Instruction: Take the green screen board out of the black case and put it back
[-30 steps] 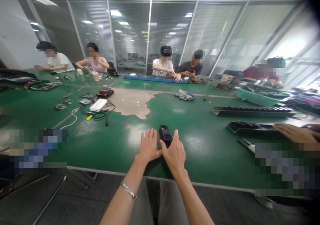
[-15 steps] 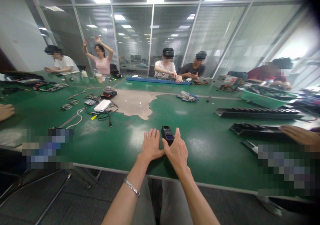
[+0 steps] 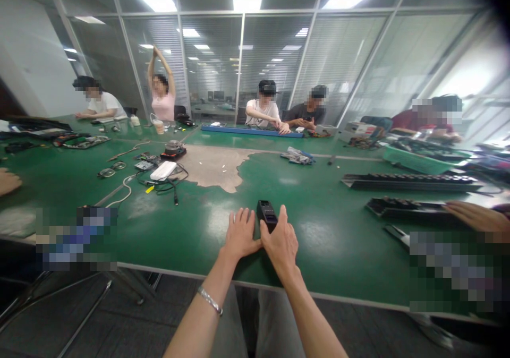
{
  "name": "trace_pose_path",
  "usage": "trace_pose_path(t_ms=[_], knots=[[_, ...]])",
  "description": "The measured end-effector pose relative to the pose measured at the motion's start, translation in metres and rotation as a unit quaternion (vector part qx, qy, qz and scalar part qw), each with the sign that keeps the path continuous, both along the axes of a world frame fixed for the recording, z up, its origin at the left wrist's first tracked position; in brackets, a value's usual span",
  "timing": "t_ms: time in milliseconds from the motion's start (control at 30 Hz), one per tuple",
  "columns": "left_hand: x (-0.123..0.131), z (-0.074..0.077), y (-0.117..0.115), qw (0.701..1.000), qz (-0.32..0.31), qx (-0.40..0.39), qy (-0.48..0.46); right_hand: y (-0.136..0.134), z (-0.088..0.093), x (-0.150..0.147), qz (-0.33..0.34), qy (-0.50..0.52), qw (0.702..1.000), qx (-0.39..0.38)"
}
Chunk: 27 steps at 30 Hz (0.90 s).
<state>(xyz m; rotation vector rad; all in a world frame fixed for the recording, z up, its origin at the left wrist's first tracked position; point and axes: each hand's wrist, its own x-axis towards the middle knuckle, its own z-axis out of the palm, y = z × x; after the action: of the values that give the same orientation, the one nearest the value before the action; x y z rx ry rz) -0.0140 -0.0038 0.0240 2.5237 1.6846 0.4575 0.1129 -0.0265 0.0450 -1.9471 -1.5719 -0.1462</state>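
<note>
A small black box-shaped device (image 3: 266, 209) with a dark display lies on the green table in front of me; its near end is hidden by my right hand. My right hand (image 3: 281, 240) rests around that near end, thumb on the left side and index finger stretched along the right. To the left, my left hand (image 3: 240, 232) lies flat on the table, fingers extended and holding nothing. Its thumb points toward the right thumb, and the two almost meet. On my left wrist is a silver bracelet (image 3: 210, 300).
A white box (image 3: 163, 170) with black cables lies left of centre, near glasses (image 3: 112, 170). Gloves (image 3: 298, 155) lie beyond the device. Long black rails (image 3: 410, 181) and a green basket (image 3: 428, 161) stand at right. A co-worker's hand (image 3: 476, 217) rests on a rail. Several people sit opposite.
My hands and the black device stay almost in place. Across the table, a person in pink has brought their raised hands together overhead. The view has tilted slightly.
</note>
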Motion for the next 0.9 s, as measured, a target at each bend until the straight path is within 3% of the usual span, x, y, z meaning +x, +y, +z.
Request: trace_pose_path(t_ms=[300,633,900], knots=[[0.004,0.001,0.002,1.0,0.007,-0.016,-0.01,0.004,0.022,0.034,-0.008,0.102,0.99,0.094],[0.004,-0.003,0.002,1.0,0.007,0.007,-0.002,0.006,-0.018,0.069,-0.01,0.096,0.994,0.044],[0.004,-0.001,0.002,1.0,0.011,0.001,0.001,0.009,-0.027,0.07,-0.001,0.089,0.996,0.031]])
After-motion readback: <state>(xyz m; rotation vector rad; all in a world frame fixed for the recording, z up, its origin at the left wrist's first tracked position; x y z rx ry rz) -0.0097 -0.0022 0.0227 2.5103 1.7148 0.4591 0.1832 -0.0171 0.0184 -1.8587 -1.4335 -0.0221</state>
